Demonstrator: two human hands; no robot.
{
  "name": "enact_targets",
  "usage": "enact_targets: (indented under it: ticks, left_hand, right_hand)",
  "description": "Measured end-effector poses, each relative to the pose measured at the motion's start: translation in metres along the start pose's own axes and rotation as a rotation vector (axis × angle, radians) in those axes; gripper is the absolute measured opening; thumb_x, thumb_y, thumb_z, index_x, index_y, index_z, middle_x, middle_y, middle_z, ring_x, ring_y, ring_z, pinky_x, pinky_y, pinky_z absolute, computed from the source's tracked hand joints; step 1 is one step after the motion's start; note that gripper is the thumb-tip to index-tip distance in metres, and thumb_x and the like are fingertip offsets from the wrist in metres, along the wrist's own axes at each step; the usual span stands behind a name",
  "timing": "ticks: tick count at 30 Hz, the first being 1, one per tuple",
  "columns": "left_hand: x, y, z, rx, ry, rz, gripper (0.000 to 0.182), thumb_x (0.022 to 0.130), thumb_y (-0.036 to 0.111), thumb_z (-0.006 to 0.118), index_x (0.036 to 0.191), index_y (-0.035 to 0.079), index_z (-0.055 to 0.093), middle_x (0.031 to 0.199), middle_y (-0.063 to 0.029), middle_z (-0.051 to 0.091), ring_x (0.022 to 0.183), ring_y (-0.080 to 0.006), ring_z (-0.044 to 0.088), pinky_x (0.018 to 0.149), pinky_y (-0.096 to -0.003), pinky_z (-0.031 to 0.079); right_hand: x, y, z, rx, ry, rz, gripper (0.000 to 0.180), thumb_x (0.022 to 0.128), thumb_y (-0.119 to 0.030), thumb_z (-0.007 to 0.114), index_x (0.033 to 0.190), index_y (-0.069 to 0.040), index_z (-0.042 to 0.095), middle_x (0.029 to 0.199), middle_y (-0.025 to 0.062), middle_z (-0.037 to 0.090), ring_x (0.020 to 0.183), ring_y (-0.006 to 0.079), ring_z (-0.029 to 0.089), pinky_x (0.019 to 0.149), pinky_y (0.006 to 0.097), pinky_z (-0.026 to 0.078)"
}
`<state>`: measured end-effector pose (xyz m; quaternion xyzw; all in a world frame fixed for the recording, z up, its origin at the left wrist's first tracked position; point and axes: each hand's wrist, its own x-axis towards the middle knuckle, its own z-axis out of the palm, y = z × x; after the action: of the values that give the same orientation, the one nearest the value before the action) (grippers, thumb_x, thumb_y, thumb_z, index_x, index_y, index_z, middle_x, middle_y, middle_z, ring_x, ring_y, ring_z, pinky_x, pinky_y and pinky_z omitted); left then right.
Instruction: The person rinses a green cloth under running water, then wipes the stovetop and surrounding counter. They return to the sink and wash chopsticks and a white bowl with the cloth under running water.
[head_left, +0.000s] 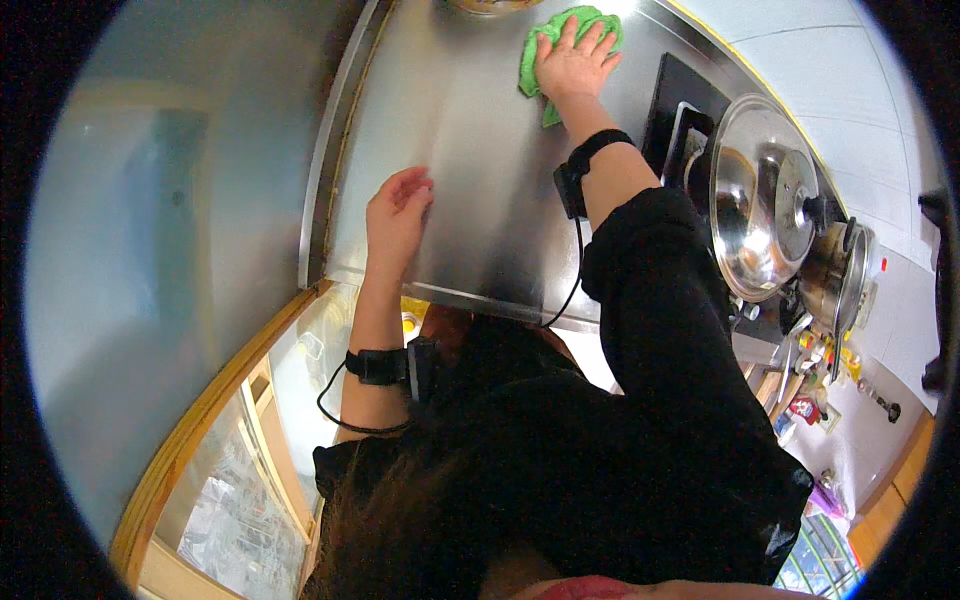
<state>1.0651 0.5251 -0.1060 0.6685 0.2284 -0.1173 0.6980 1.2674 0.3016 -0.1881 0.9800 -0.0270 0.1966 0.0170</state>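
A green cloth lies bunched on the stainless steel countertop, near its far side. My right hand presses flat on top of it with the fingers spread. Over the left part of the counter, my left hand hovers or rests with the fingers loosely curled; no object shows in it, and its contact with the steel cannot be told. Both forearms wear black straps with a small box and a cable.
To the right, a large steel wok lid covers cookware on the black gas stove. A lidded pot stands beyond it. A bowl is at the far edge. The counter's raised metal rim runs along the left.
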Motion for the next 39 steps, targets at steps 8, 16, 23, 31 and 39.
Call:
enact_targets:
  ticks: [8, 16, 23, 31, 39]
  left_hand:
    - [-0.010, 0.010, -0.014, -0.128, 0.395, 0.274, 0.019, 0.082, -0.004, 0.047, 0.097, -0.002, 0.058, 0.089, -0.0093, 0.063, 0.075, -0.0136, 0.059, 0.068, -0.0252, 0.048]
    - [-0.020, 0.010, -0.024, -0.223, 0.390, 0.228, 0.018, 0.081, -0.004, 0.048, 0.095, -0.002, 0.059, 0.087, -0.0102, 0.064, 0.073, -0.0149, 0.060, 0.065, -0.0251, 0.049]
    - [-0.060, -0.017, -0.063, -0.256, 0.460, 0.174, 0.017, 0.082, -0.003, 0.048, 0.095, -0.002, 0.059, 0.085, -0.0106, 0.064, 0.072, -0.0149, 0.060, 0.065, -0.0250, 0.049]
    - [-0.073, -0.020, -0.076, -0.260, 0.442, 0.150, 0.018, 0.083, -0.002, 0.048, 0.096, -0.002, 0.059, 0.086, -0.0102, 0.064, 0.072, -0.0149, 0.060, 0.067, -0.0251, 0.049]
    - [-0.080, -0.027, -0.059, -0.270, 0.297, 0.101, 0.017, 0.083, -0.001, 0.048, 0.097, -0.001, 0.059, 0.086, -0.0103, 0.064, 0.073, -0.0150, 0.060, 0.067, -0.0246, 0.049]
  right_hand:
    - [-0.118, -0.111, -0.107, 0.420, -0.262, -0.534, 0.064, 0.083, -0.054, 0.046, 0.134, -0.016, 0.042, 0.143, 0.0171, 0.027, 0.132, 0.0379, 0.022, 0.105, 0.0570, 0.012]
    - [-0.124, 0.006, -0.116, -0.029, -0.342, -0.306, 0.061, 0.089, -0.048, 0.040, 0.136, -0.010, 0.035, 0.145, 0.0146, 0.025, 0.134, 0.0260, 0.023, 0.105, 0.0539, 0.019]
    - [-0.146, -0.041, -0.107, -0.031, -0.240, -0.104, 0.062, 0.090, -0.043, 0.040, 0.135, -0.001, 0.034, 0.140, 0.0267, 0.025, 0.130, 0.0431, 0.021, 0.104, 0.0538, 0.020]
    - [-0.193, -0.051, -0.126, 0.141, -0.242, -0.603, 0.058, 0.087, -0.038, 0.048, 0.134, -0.007, 0.037, 0.141, 0.0155, 0.030, 0.131, 0.0334, 0.026, 0.103, 0.0567, 0.020]
    - [-0.166, -0.045, -0.115, 0.049, -0.399, -0.251, 0.059, 0.091, -0.040, 0.041, 0.141, -0.014, 0.024, 0.146, 0.0133, 0.021, 0.135, 0.0325, 0.019, 0.104, 0.0577, 0.019]
